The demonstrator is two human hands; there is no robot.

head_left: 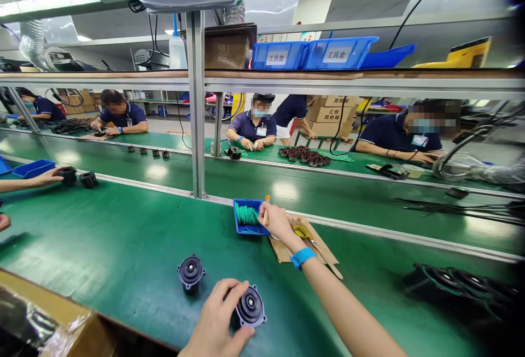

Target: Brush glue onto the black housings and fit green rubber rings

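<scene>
My left hand (219, 319) is curled around a black round motor housing (251, 306) with a stepped top and small lugs on its rim, standing on the green bench. A second housing of the same kind (191, 272) stands apart to the left. Farther out, my right hand (279, 223), with a blue band at the wrist, is closed on a small brush (267, 202); its handle shows between the fingers. Those fingertips are at the right side of a blue bin (249, 231) of thin green rings (246, 214); whether they also pinch a ring is hidden.
Beside the bin, a cardboard piece (283, 252) bears a yellow round dish (301, 231) and another brush (312, 240). Black housings with green rings (459, 286) stand at the right. At left, a co-worker's hand (49, 176) touches a black part (68, 175). A metal post (197, 127) rises behind.
</scene>
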